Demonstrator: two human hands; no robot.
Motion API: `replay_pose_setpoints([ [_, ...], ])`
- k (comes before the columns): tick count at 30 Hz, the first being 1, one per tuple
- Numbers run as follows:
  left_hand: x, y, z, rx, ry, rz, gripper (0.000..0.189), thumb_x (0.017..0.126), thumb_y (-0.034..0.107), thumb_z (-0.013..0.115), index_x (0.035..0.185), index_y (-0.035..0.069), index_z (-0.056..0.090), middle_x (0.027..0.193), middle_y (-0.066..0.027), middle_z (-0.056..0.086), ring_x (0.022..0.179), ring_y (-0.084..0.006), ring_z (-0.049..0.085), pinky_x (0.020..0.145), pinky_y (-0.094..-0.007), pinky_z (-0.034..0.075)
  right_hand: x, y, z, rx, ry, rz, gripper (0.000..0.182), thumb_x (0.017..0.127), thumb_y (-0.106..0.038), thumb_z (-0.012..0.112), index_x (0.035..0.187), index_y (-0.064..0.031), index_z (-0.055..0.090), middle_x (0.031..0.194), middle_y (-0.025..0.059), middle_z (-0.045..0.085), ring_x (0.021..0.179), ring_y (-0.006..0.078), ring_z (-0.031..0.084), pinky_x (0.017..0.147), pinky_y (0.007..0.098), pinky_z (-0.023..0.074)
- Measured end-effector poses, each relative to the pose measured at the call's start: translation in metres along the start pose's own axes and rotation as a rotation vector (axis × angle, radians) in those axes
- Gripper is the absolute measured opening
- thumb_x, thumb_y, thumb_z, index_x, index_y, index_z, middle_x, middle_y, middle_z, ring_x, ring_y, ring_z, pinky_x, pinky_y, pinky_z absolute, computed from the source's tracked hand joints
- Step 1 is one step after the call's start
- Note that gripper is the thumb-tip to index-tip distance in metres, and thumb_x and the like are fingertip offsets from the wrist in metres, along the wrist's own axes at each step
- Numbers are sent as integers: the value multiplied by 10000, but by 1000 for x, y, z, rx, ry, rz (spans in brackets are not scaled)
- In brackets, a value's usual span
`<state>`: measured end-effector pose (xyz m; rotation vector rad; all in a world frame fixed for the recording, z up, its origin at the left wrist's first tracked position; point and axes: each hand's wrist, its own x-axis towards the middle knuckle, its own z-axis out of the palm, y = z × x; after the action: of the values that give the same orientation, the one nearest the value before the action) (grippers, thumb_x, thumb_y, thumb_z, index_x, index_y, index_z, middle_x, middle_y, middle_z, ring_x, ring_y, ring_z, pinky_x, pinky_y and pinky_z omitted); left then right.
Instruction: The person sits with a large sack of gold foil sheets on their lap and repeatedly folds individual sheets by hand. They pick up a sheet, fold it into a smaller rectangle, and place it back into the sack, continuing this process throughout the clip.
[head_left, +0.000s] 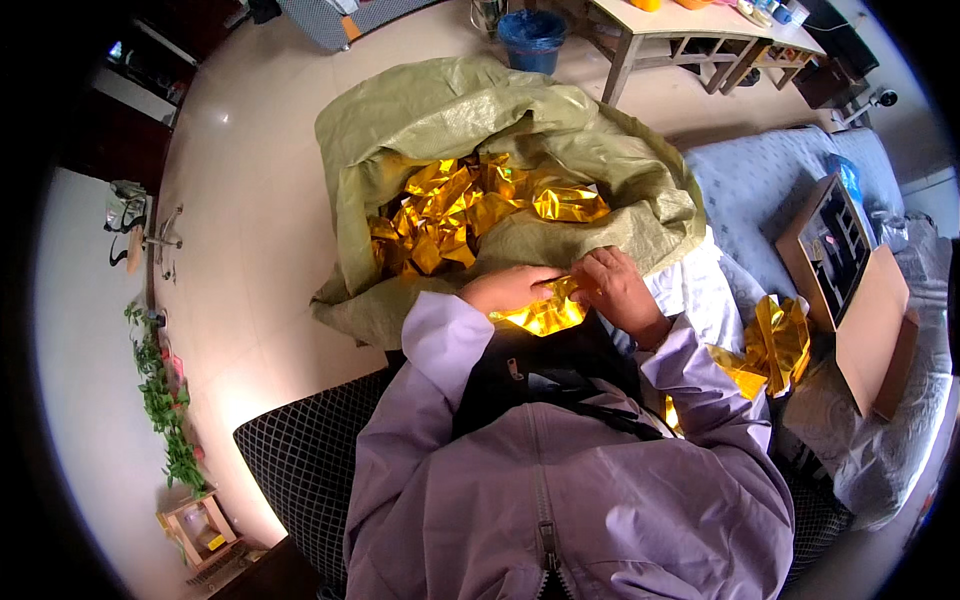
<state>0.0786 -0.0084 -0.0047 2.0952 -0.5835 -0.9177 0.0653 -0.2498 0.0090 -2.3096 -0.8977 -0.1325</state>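
Observation:
Over my lap, my left hand (517, 288) and my right hand (616, 289) both grip a piece of gold foil paper (551, 311), with creased facets that catch the light. The fingers of both hands hide its upper edge. Just beyond my hands a large olive woven sack (420, 105) gapes wide. Inside it lies a heap of folded gold foil pieces (442, 210), and one more folded foil piece (570, 204) rests on the sack's inner fold at the right. Beside my right sleeve there is a loose bunch of gold foil sheets (776, 341).
To my right, an open cardboard box (855, 300) rests on a covered sofa (757, 165). Past the sack are a blue bin (531, 45) and a wooden table (637, 19). Green plants (161, 405) line the left wall. I sit on a seat with black checked fabric (307, 442).

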Motion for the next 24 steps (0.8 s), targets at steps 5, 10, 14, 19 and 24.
replay_pose_setpoints([
  [5,-9,-5,13,45,60,-41,499,955,323,612,1395,103,533,1323,-180,606,1203,-364,585,1008,-409,457,1,-5,-3,36,7,-53,329,696,-192,793,960,-98,622,967,76,605,943,312,573,813,415,466],
  [10,-20,13,27,281,401,99,464,855,239,706,1297,127,618,1212,-109,624,1163,-316,570,1004,-412,426,2,-9,-8,39,31,-47,288,713,-176,778,937,-97,615,940,66,606,909,305,571,806,417,458],
  [14,-29,26,39,253,515,168,457,788,163,755,1233,139,653,1200,-55,615,1139,-276,577,989,-399,411,-2,0,-2,38,17,-73,273,730,-182,777,947,-112,626,909,42,628,903,281,577,800,394,437],
  [19,-35,17,39,180,583,162,326,785,160,759,1090,89,670,1191,-58,627,1087,-275,605,962,-401,430,-1,7,-2,54,53,-83,206,771,-213,793,900,-111,669,847,37,643,894,244,585,781,357,422],
  [24,-53,2,12,-480,455,276,300,857,166,770,1079,0,656,1228,-95,615,1129,-199,593,983,-323,452,8,22,-13,440,8,272,174,875,-192,766,861,-58,655,798,8,635,781,137,570,738,318,435],
])
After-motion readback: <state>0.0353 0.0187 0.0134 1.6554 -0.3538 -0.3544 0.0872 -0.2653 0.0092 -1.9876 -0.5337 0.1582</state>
